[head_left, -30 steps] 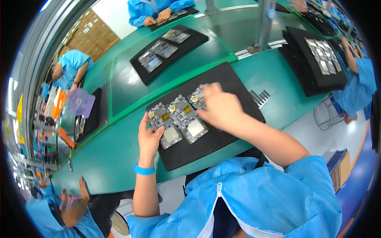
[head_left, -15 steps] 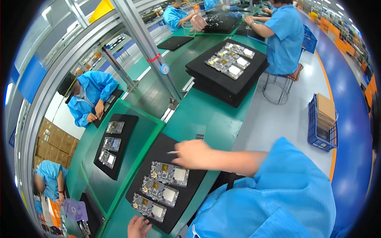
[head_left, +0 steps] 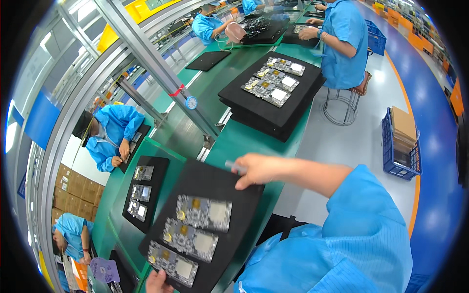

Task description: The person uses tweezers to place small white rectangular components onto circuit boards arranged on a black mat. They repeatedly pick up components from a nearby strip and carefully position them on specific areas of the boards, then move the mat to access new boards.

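Note:
A black foam tray (head_left: 215, 183) lies on the green bench in front of me, carrying three grey circuit boards in a row. The boards are a far one (head_left: 204, 213), a middle one (head_left: 190, 240) and a near one (head_left: 173, 263). My right hand (head_left: 258, 169) hovers at the tray's far right corner, its fingers pinched on a small pale part (head_left: 233, 166). My left hand (head_left: 156, 283) shows only partly at the bottom edge. It touches the tray's near end beside the nearest board, and its grip is hidden.
A stack of black trays (head_left: 264, 115) with more boards sits further along the bench. A slanted aluminium post (head_left: 161, 73) crosses the green belt. Another tray (head_left: 146, 193) lies left, by a seated co-worker (head_left: 110, 132). A stool (head_left: 342, 105) and a blue crate (head_left: 400, 141) stand on the floor to the right.
The view has swung along the line. My right hand left the boards and reached the tray's far corner, now pinching a small part. My left hand slid to the tray's near end.

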The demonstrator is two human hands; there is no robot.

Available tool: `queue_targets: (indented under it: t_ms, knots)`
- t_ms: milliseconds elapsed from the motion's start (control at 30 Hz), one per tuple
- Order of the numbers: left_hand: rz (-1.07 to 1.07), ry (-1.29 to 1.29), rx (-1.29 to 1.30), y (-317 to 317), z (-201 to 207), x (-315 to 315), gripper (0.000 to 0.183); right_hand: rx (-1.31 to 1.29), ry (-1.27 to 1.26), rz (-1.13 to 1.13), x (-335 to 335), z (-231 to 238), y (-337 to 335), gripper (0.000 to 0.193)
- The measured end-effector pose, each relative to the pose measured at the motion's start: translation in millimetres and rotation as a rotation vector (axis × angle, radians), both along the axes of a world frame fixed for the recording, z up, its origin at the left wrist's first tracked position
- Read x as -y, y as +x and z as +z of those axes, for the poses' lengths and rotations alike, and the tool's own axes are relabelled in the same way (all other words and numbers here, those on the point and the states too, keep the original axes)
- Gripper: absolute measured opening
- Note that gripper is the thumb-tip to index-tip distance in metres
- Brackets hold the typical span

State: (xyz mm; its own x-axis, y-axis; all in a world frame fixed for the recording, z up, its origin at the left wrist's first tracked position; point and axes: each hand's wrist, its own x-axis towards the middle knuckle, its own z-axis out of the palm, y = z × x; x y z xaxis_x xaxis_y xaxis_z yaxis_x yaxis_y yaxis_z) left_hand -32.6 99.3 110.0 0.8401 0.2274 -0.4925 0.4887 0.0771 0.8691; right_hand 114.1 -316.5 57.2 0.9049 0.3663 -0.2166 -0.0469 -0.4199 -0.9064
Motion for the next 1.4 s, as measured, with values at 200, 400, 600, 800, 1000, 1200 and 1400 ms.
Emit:
queue_targets:
  t_ms: [200, 400, 600, 800, 1000, 1200, 1400]
  knots:
    - [-0.424, -0.096, 0.189, 80, 38, 126, 0.029, 0.201, -0.227, -0.278, 143, 79, 28, 0.056]
    - [-0.621, -0.269, 0.289, 208, -3, 302, 0.024, 0.404, -0.539, -0.571, 311, 99, 82, 0.041]
    - [-0.54, -0.455, 0.259, 293, -56, 379, 0.024, 0.557, -0.832, -0.79, 361, 58, 164, 0.034]
    - [-0.685, -0.366, 0.49, 246, -52, 340, 0.057, 1.037, -0.952, -1.032, 280, 23, 141, 0.025]
    - [-0.924, 0.906, 0.9, 116, -106, 180, 0.046, 1.512, -1.052, -0.237, 53, -46, 21, 0.029]
    - [-0.794, 1.035, 0.923, 63, -142, 128, 0.038, 1.161, -1.498, -0.123, 65, -101, 58, 0.037]
    - [-0.814, 0.973, 0.987, 63, -152, 123, 0.033, 0.955, -1.567, -0.112, 99, -109, 80, 0.031]
